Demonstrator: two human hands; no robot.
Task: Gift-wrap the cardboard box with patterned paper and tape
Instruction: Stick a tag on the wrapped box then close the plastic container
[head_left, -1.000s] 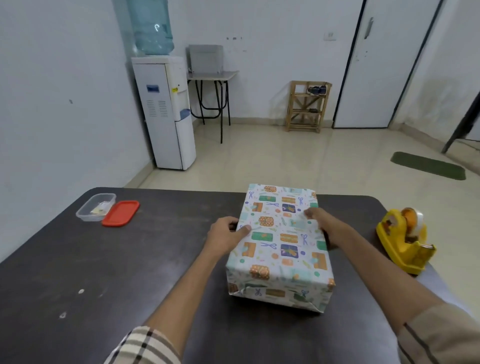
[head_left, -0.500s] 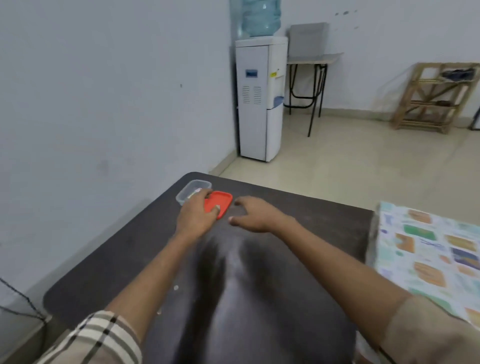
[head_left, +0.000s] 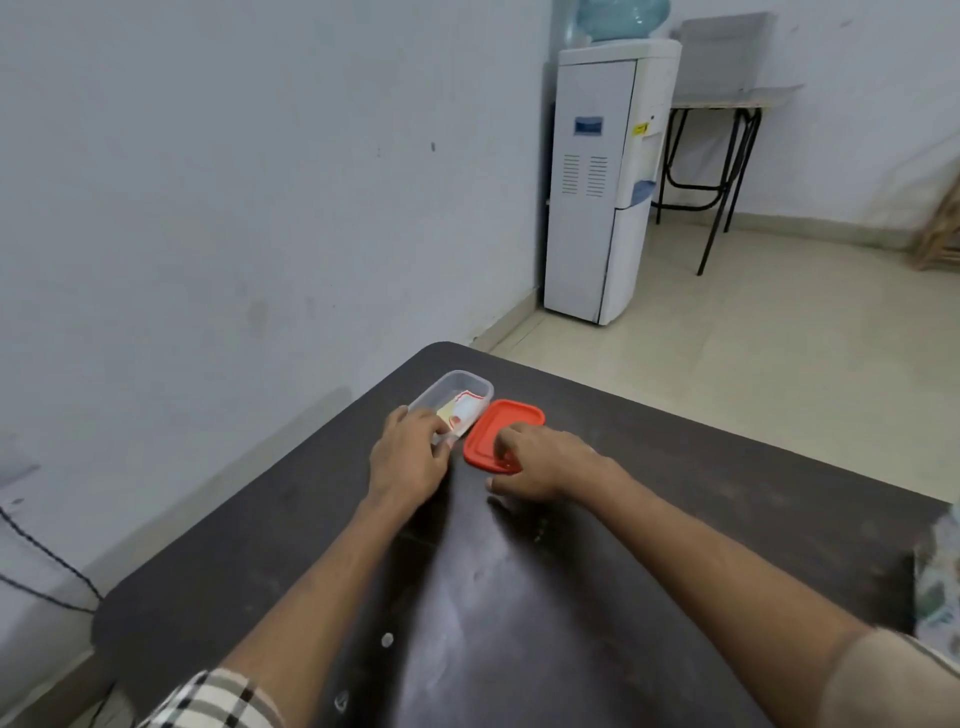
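Only a sliver of the wrapped box, in patterned paper, shows at the right edge of the dark table. Both hands are away from it, at the table's far left corner. My left hand is at the near end of a clear plastic container, with its fingers curled over the rim. Small paper items lie inside the container. My right hand rests its fingertips on the red lid lying beside the container, and its thumb is down near the tabletop. The tape dispenser is out of view.
A wall runs close along the table's left side. A white water dispenser stands on the floor beyond the corner, with a small black-legged table behind it. A black cable hangs at the left.
Both hands left the wrapped box and reached left to the container and lid; my view swung left with them. The right hand has since moved onto the red lid.
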